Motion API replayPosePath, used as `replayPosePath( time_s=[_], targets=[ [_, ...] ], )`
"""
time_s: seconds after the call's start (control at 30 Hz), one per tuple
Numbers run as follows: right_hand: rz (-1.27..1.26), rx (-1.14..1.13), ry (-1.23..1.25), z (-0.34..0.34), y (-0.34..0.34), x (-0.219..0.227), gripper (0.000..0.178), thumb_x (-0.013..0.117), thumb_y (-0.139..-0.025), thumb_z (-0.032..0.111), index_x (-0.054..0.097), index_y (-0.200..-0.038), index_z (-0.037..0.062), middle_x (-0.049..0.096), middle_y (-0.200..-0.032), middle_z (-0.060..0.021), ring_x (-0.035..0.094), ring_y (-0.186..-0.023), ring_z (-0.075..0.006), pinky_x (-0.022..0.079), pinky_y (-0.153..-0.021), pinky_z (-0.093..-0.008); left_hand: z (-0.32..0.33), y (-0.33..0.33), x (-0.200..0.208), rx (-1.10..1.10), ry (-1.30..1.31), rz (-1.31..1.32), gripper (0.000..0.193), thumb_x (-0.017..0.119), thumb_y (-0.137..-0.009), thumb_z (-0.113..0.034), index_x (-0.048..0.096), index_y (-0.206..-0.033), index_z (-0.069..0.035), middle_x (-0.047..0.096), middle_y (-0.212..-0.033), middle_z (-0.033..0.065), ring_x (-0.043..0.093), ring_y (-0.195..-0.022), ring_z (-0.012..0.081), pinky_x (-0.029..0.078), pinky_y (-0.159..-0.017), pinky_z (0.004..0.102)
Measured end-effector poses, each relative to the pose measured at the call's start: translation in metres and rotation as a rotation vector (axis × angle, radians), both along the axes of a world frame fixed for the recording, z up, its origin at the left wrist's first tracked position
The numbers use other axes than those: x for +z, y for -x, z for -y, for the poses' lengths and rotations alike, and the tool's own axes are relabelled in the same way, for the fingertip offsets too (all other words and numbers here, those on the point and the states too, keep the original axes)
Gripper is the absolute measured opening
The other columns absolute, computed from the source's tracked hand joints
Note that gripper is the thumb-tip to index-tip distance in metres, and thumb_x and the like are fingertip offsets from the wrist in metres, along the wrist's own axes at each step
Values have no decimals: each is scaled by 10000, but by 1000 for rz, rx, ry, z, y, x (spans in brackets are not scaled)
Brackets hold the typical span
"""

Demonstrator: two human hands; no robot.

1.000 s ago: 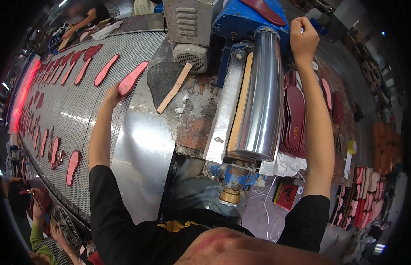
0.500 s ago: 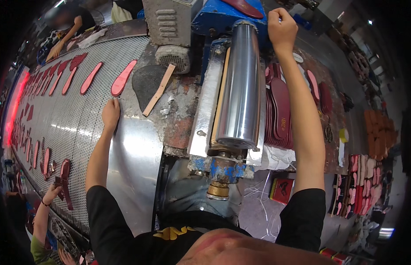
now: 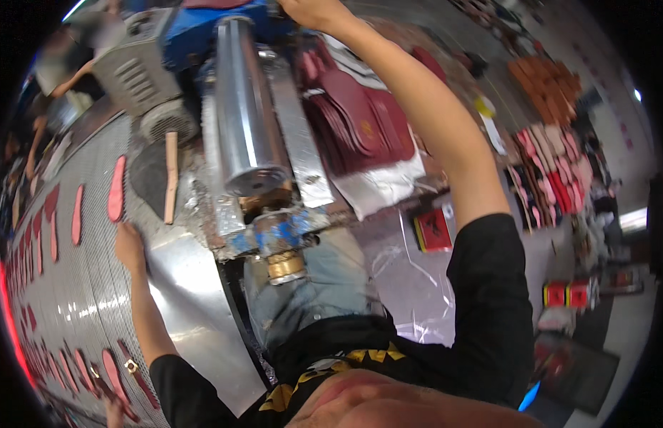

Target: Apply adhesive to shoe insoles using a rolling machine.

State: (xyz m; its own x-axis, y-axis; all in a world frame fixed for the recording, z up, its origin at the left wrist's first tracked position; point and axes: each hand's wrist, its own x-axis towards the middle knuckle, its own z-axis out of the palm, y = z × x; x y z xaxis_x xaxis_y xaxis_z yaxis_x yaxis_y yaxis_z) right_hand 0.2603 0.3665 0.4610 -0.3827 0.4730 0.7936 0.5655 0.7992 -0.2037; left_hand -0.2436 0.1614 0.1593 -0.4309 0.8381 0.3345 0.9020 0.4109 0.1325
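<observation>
My left hand is at the mesh belt, with its fingers closed and somewhat blurred. The rounded end of a pink insole meets the fingertips; I cannot make out whether they grip it. My right hand is cut off by the upper edge, beside the blue machine housing. Its visible fingers look curled, and anything in them is hidden. Between my arms stands a shiny metal roller. Past it, maroon insoles lie stacked under my right forearm. More pink insoles lie along the belt.
A wooden strip lies across a dark sole-shaped mesh piece, beside the grey motor. Smooth sheet metal borders the belt. A co-worker's hand is at the belt's near end. A red box sits lower right.
The whole view has swung, so the roller and belt now appear farther left and tilted. My left hand stays by the same insole; my right hand stays near the blue housing, now partly out of frame.
</observation>
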Motion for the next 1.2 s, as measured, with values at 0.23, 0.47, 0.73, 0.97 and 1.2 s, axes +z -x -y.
replayPosePath(
  time_s=[0.23,0.47,0.73,0.97,1.2],
  targets=[
    [541,-650,661,78,-144,-103,851,505,-825,662,467,-1218,-91,613,-1069,-323,609,-1001,-449,481,-880,-483,-19,-24,16,24,5,-15,360,356,-980,-370,538,-976,-60,657,-843,229,626,-759,444,476,-654,528],
    [676,-781,946,119,-125,-136,897,650,-739,591,421,-1277,-89,593,-1176,-288,619,-1058,-381,489,-908,-451,-11,-30,10,31,-58,-40,341,353,-983,-355,518,-975,-56,655,-824,239,627,-746,450,479,-643,533],
    [440,-743,561,109,-185,-110,442,539,-778,353,627,-1008,-15,645,-1029,-251,631,-961,-397,502,-821,-483,-4,-26,13,20,-118,39,332,343,-987,-328,518,-1002,-46,654,-871,254,628,-799,454,471,-700,551],
    [244,-316,26,145,-196,-61,340,617,-717,57,572,-1053,36,629,-1036,-162,593,-984,-364,486,-826,-438,-34,5,13,-468,-371,134,217,432,-916,-70,546,-1091,-12,625,-973,198,605,-910,382,472,-792,451],
    [428,-197,100,143,-87,-43,456,664,-655,28,586,-1102,76,610,-1009,-110,600,-979,-298,508,-816,-397,-55,-177,234,-1065,-71,842,469,662,-850,-270,561,-1247,-42,535,-1304,108,518,-1165,220,399,-963,304]
  ],
)
